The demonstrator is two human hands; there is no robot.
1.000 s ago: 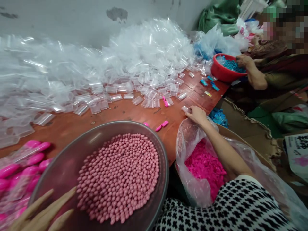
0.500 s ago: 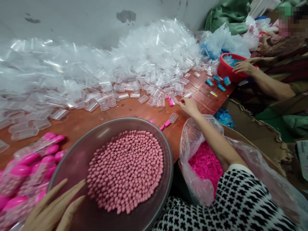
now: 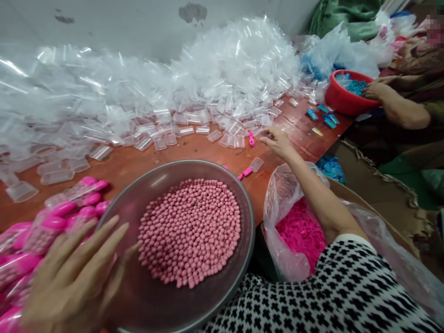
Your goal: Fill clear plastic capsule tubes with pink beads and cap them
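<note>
My left hand is open with fingers spread, over the left rim of a grey bowl and beside pink-capped clear containers filled with pink beads. It holds nothing that I can see. Inside the bowl lies a heap of round pink beads. My right hand hovers above the table near a pile of clear plastic cases, its fingers loosely bent and apart. A small pink plastic piece lies just left of its fingertips. Closer to the bowl are another pink piece and a clear case.
A plastic bag holding bright pink pieces stands below my right forearm. Across the table's right end, another person's hands work at a red bowl with blue beads. Small blue-filled cases lie by it. The wall rises behind the pile.
The view has shifted slightly. My left hand has come further into view over the bowl's left rim. My right hand has lifted a little, its fingers apart. The co-worker's hands moved right at the red bowl.
</note>
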